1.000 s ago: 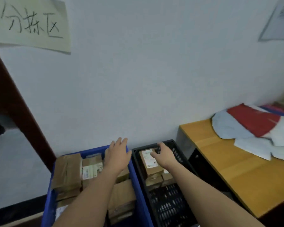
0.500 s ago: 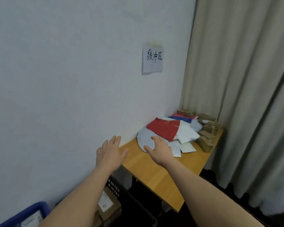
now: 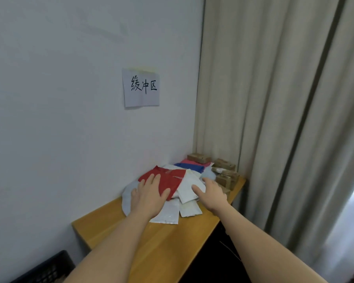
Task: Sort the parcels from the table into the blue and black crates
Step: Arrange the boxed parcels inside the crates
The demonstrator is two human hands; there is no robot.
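A heap of soft mailer parcels lies on the wooden table (image 3: 161, 242) against the wall. A red mailer (image 3: 173, 178) is on top, with white mailers (image 3: 189, 188) beside and under it and a grey one (image 3: 127, 193) at the left. My left hand (image 3: 149, 196) hovers flat, fingers spread, over the red and grey mailers. My right hand (image 3: 212, 194) is open above the white mailers, holding nothing. Several small brown boxes (image 3: 225, 172) stand at the table's far end. A corner of the black crate (image 3: 49, 266) shows at bottom left; the blue crate is out of view.
Beige curtains (image 3: 274, 119) hang to the right of the table. A paper sign (image 3: 141, 87) with handwritten characters is stuck on the white wall above the parcels. A blue mailer (image 3: 187, 166) and a pink one (image 3: 190, 161) lie behind the heap.
My view swung right from the crates to the table. Both hands left the crates empty and moved forward over the mailer heap.
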